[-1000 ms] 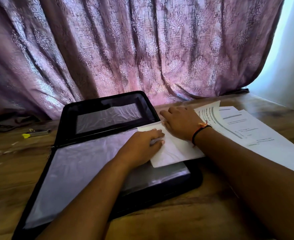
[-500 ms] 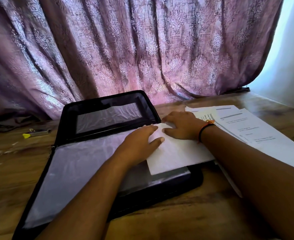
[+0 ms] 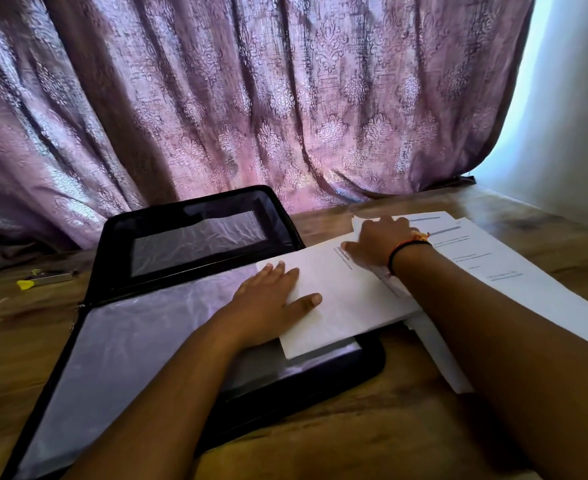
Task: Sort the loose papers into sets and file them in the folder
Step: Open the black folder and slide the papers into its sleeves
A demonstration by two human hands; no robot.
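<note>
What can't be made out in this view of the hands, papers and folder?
- Print on the loose papers: too small and blurred, head view.
- Whether the right hand grips a sheet: motion blur, head view.
- Near corner of the folder: cut by the bottom edge and covered by the left forearm, head view.
- What the yellow-tipped object is: too small, head view.

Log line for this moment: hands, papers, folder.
left hand: flat on blank sheet | right hand: on printed papers, grip unclear | folder: open, sheet partly over it | filed: not yet
</note>
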